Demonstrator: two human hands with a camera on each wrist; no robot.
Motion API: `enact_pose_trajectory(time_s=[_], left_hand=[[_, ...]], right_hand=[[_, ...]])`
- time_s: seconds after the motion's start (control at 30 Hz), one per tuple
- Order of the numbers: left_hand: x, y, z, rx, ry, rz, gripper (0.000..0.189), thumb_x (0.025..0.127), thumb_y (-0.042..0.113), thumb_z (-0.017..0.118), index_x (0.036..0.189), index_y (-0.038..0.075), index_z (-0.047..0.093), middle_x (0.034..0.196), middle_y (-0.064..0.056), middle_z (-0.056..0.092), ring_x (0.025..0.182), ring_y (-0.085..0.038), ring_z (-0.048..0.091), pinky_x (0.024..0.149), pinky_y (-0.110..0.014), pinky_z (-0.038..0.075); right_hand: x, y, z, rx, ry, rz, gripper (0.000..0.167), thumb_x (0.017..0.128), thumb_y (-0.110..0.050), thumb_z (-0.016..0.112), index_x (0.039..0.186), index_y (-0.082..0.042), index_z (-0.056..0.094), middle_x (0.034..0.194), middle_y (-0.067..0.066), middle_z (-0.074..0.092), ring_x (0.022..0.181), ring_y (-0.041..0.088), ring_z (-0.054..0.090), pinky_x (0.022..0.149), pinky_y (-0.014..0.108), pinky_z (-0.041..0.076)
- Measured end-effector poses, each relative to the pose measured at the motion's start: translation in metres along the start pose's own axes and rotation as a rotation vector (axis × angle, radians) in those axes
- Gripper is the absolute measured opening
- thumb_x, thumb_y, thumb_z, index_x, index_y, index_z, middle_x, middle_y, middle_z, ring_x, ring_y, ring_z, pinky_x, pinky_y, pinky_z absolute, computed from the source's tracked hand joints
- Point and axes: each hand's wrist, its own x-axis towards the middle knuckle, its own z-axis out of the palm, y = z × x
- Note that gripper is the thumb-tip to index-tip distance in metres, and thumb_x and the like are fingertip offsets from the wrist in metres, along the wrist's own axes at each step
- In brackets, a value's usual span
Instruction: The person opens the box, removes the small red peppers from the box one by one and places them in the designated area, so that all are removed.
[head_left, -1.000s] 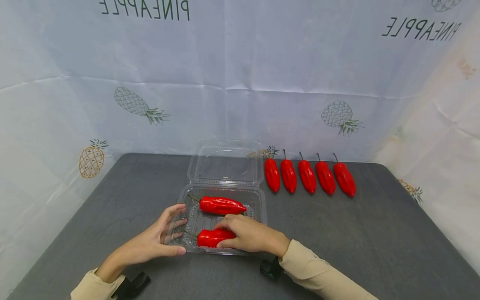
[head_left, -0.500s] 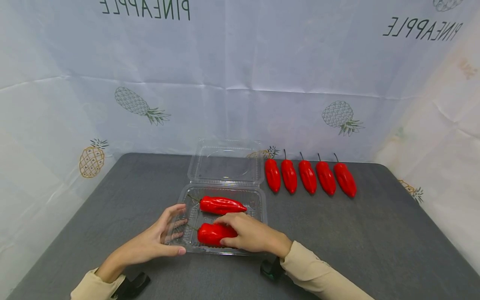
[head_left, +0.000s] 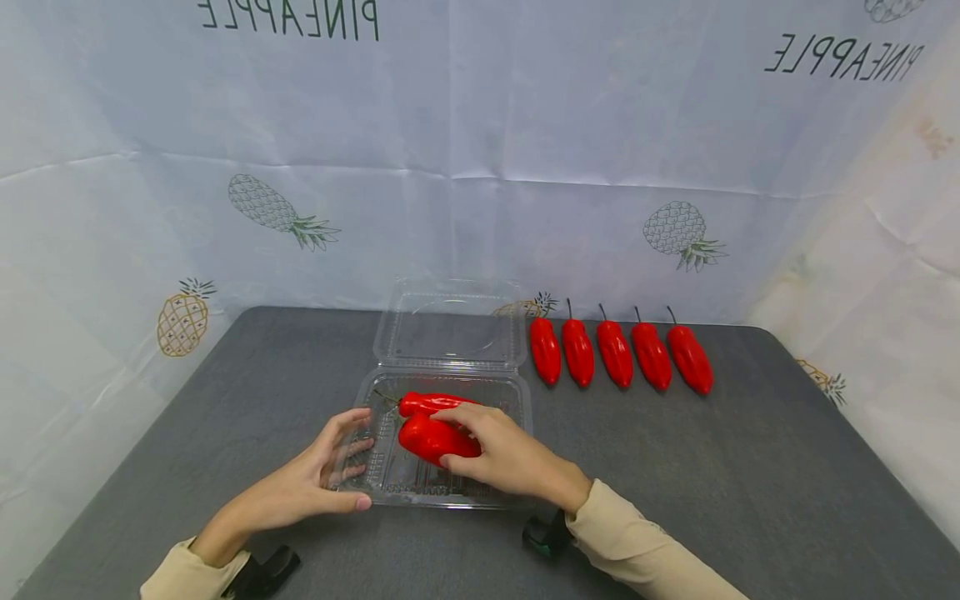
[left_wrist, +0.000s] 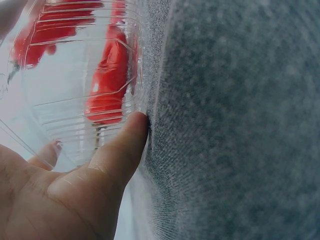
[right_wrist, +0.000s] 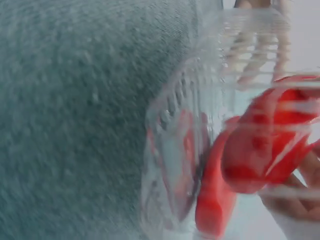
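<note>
In the head view my right hand (head_left: 504, 450) grips a red pepper (head_left: 429, 439), thumb on the near side and fingers over the top, above a clear plastic clamshell box (head_left: 420, 502). The right wrist view shows this held pepper (right_wrist: 272, 142) tilted above another pepper (right_wrist: 216, 200) lying lower. That lying pepper (head_left: 431, 403) rests sideways at the back of the box, partly hidden by my right hand. My left hand (head_left: 318, 467) touches the box's left side with spread fingers, seen through the plastic; its thumb (left_wrist: 122, 145) lies straight along the near corner.
The box's clear lid (head_left: 450, 329) stands open at the back. To its right, several red peppers (head_left: 615, 354) lie in a row, stems pointing away. A dark grey table (head_left: 675, 483) carries everything, with a pineapple-print cloth (head_left: 480, 117) behind.
My right hand has lifted the pepper from the near side of the box and carried it toward the back pepper, which it now partly covers. The left hand has stayed in place.
</note>
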Motion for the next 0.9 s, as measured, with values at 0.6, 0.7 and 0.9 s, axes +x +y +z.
enact_pose_trajectory(time_s=[0.6, 0.7, 0.9], left_hand=[[0.001, -0.005, -0.001, -0.005, -0.007, -0.014, 0.103, 0.089, 0.009, 0.072, 0.157, 0.008, -0.005, 0.160, -0.030, -0.002, 0.145, -0.058, 0.015, 0.111, -0.043, 0.042], [0.001, -0.003, -0.001, 0.003, -0.006, -0.020, 0.102, 0.089, 0.010, 0.072, 0.157, 0.008, -0.005, 0.160, -0.030, -0.001, 0.145, -0.058, 0.015, 0.110, -0.048, 0.040], [0.000, -0.004, -0.001, 0.014, 0.003, -0.022, 0.101, 0.089, 0.010, 0.072, 0.157, 0.008, -0.003, 0.160, -0.029, 0.000, 0.145, -0.058, 0.016, 0.110, -0.049, 0.039]], right_hand=[[-0.019, 0.005, -0.034, 0.103, 0.160, -0.009, 0.048, 0.092, -0.015, 0.070, 0.137, -0.008, 0.055, 0.126, 0.007, 0.064, 0.103, 0.022, 0.066, 0.079, 0.026, 0.060], [-0.023, 0.006, -0.041, 0.097, 0.190, -0.010, 0.048, 0.092, -0.016, 0.071, 0.136, -0.008, 0.055, 0.124, 0.007, 0.065, 0.102, 0.021, 0.066, 0.081, 0.025, 0.060], [-0.031, 0.005, -0.054, 0.071, 0.258, 0.000, 0.051, 0.090, -0.014, 0.073, 0.137, -0.006, 0.055, 0.122, 0.007, 0.066, 0.100, 0.021, 0.067, 0.082, 0.028, 0.061]])
